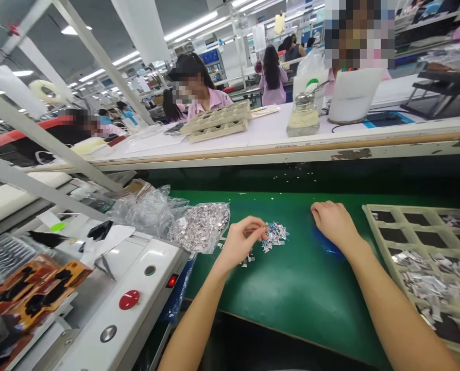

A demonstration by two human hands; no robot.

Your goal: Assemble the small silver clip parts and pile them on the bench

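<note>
My left hand (242, 241) is at the left edge of a loose pile of small silvery metal pieces (276, 236), some with blue on them. Its thumb and forefinger are pinched together, and a small metal piece seems to show at the tips. Further right, my right hand (336, 222) rests closed on the green mat, fingers curled under and partly hidden. Blue see-through film (327, 244) lies beneath that hand; whether the fingers grip it cannot be seen. A few stray pieces (246, 260) lie below my left hand.
A clear bag full of metal pieces (201, 226) lies left of the pile. On the right stands a compartment tray (388, 247) partly filled with pieces. A white machine with a red button (129, 300) borders the left. A raised shelf (253, 154) runs across the back, with people beyond.
</note>
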